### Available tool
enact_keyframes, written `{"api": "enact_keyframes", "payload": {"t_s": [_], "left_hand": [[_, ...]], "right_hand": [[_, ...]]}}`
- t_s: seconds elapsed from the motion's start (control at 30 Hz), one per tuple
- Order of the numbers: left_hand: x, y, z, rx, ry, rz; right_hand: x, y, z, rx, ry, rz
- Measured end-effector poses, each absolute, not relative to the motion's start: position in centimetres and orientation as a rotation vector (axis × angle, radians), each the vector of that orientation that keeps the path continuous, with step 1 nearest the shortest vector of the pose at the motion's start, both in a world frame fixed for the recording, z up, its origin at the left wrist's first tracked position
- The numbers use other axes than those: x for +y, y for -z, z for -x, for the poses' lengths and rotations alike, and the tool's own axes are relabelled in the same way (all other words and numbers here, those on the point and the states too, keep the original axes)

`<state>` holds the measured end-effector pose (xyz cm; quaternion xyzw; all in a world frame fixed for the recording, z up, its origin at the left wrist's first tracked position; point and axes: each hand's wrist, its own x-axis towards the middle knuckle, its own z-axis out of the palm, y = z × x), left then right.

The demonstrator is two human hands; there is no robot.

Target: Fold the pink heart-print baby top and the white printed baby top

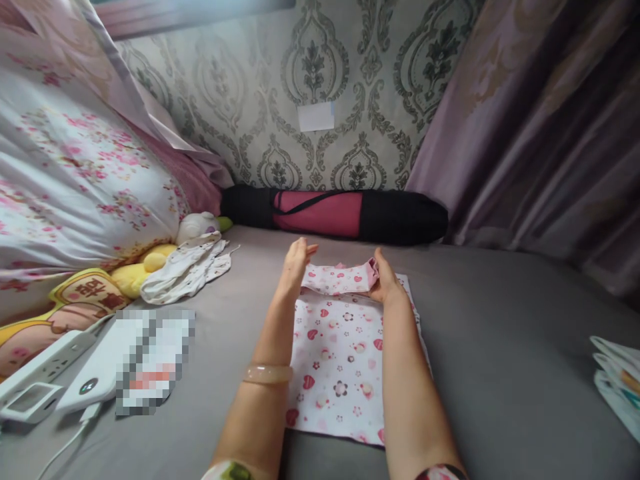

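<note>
A white cloth (345, 360) printed with pink hearts and flowers lies flat on the grey sheet in front of me. Above its far part, a folded strip of the same print (337, 280), pink on its inner side, stretches between my hands. Whether this strip is joined to the cloth below, I cannot tell. My left hand (296, 267) is at the strip's left end, its fingers partly hidden. At the other end, my right hand (387, 280) grips the strip, thumb pointing up and fingers behind the fabric. A pale bangle (267, 374) circles my left wrist.
A black and pink long bag (317, 215) lies along the wall. On the left are a crumpled white cloth (187, 270), yellow plush toys (143, 270), a power strip (50, 363) and a white power bank (103, 363) with a cable. White packets (617, 380) sit at the right edge.
</note>
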<state>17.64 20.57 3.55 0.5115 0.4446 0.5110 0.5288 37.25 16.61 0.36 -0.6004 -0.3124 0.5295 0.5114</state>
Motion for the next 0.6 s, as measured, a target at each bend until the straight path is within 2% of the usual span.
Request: {"api": "enact_keyframes", "payload": {"t_s": [0.1,0.27,0.6], "left_hand": [[21.4,-2.6,-15.8,1.277,-1.187,-1.277],[22.2,-0.5,-15.0,1.565,-1.026,-1.474],[21.9,2.0,-15.2,1.458,-0.724,-1.731]], "right_hand": [[16.4,-0.4,-37.8,-0.664,-1.406,1.386],[15.9,-0.8,-38.5,-0.536,-1.382,1.371],[14.4,-2.2,-40.2,-0.630,-1.147,1.359]]}}
